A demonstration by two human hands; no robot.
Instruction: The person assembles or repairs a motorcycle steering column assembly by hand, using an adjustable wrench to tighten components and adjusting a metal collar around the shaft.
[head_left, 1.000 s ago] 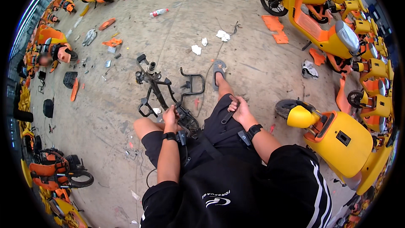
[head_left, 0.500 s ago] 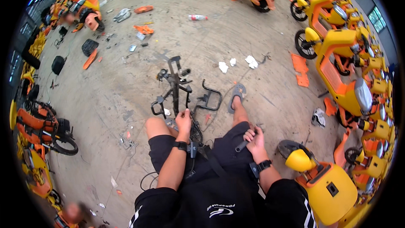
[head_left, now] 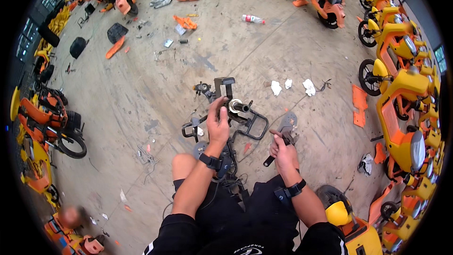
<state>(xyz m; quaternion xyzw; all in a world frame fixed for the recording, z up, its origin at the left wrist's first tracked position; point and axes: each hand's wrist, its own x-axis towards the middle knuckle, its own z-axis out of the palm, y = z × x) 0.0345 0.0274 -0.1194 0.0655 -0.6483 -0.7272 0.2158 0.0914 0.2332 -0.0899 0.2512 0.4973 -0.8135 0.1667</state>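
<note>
A bare black metal scooter frame (head_left: pixel 255 137) rests on the floor between my legs, with a steering tube (head_left: pixel 243 107) and pale metal collar at its top. My left hand (head_left: pixel 217 125) is up at that tube, its fingers curled against the metal beside the collar, partly hidden. To its right, my right hand (head_left: pixel 283 153) grips a dark wrench (head_left: pixel 289 139), jaw end up and handle pointing down to the left. The wrench is apart from the tube. Tangled black cables (head_left: pixel 229 165) hang below the frame near my knees.
Yellow and orange scooters (head_left: pixel 401 113) line the right, one close beside my right arm. More scooters (head_left: pixel 47 113) stand or lie at the left. Orange panels (head_left: pixel 358 104), white crumpled scraps (head_left: pixel 309 87), a plastic bottle (head_left: pixel 253 19) and black parts (head_left: pixel 116 32) are scattered on the floor.
My left hand has moved up the frame to the top of the tube. My right hand has lifted the wrench from my thigh and raised it forward. The whole view has shifted.
</note>
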